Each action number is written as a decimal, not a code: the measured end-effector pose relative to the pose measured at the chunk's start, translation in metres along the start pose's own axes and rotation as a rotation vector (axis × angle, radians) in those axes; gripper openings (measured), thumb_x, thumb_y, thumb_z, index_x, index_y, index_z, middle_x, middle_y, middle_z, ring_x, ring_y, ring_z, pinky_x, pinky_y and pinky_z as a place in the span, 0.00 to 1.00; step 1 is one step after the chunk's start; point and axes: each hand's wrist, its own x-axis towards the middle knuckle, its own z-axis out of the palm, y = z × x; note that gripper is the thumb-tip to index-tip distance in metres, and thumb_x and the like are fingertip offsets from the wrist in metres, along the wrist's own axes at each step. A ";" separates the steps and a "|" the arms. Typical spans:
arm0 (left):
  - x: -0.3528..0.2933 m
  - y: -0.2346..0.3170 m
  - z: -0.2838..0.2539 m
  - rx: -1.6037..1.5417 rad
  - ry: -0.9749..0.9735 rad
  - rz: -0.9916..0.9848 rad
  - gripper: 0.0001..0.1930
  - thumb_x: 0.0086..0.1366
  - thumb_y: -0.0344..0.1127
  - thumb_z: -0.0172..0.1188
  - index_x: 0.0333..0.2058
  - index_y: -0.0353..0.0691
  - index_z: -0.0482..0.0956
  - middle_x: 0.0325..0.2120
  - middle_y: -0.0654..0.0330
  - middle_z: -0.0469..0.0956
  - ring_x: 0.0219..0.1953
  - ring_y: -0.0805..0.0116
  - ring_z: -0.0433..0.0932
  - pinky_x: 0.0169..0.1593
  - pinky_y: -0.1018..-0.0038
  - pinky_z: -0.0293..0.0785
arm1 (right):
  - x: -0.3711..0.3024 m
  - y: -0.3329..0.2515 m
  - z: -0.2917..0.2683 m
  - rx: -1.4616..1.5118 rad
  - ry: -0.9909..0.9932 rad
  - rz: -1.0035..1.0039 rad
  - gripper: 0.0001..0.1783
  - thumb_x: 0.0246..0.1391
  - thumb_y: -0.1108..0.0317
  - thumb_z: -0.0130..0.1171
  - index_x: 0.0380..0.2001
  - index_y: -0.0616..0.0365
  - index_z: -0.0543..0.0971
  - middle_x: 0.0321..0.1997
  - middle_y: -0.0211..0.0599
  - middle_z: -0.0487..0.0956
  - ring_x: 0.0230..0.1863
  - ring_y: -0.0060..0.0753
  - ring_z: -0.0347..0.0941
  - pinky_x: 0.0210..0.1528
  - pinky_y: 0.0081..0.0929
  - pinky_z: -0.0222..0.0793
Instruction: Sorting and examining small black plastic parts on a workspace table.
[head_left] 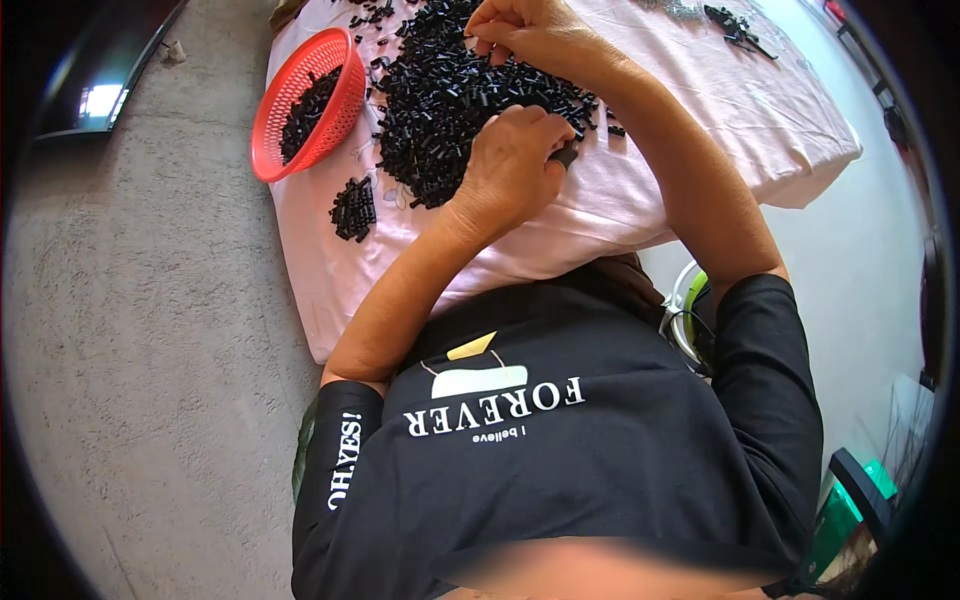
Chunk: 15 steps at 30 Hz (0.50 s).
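A wide heap of small black plastic pieces covers the middle of the pink cloth. Along the heap's near right edge is my left hand, its fingers curled round a dark piece that shows only in part past the fingertips. Farther off, over the far right of the heap, my right hand has its thumb and fingers brought together. Whatever lies between those fingertips is too small to make out. A small separate cluster of black pieces rests on the cloth left of the heap.
A red plastic basket with black pieces inside tilts at the table's left edge. At the far right lie a black clump and thin metallic pieces. The pink cloth drapes over the table edges. A dark screen is at upper left.
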 end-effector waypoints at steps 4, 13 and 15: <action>0.003 0.005 0.005 0.059 -0.030 -0.042 0.13 0.46 0.24 0.57 0.35 0.38 0.75 0.28 0.55 0.76 0.35 0.55 0.75 0.42 0.61 0.72 | -0.004 -0.014 0.002 -0.078 0.006 0.054 0.06 0.58 0.74 0.54 0.32 0.64 0.78 0.23 0.34 0.78 0.23 0.21 0.72 0.27 0.20 0.70; -0.003 -0.006 -0.004 -0.062 0.126 -0.037 0.14 0.46 0.21 0.55 0.35 0.36 0.76 0.30 0.51 0.77 0.35 0.51 0.76 0.41 0.62 0.73 | 0.002 -0.007 0.000 -0.058 0.017 0.038 0.07 0.58 0.73 0.55 0.30 0.64 0.78 0.23 0.33 0.78 0.23 0.21 0.72 0.26 0.20 0.69; -0.010 -0.017 -0.008 -0.099 0.215 -0.070 0.16 0.44 0.19 0.52 0.36 0.35 0.76 0.30 0.50 0.76 0.34 0.51 0.76 0.41 0.62 0.73 | 0.002 -0.007 -0.002 -0.061 -0.062 0.065 0.06 0.59 0.72 0.55 0.32 0.64 0.78 0.25 0.34 0.79 0.25 0.22 0.74 0.28 0.20 0.71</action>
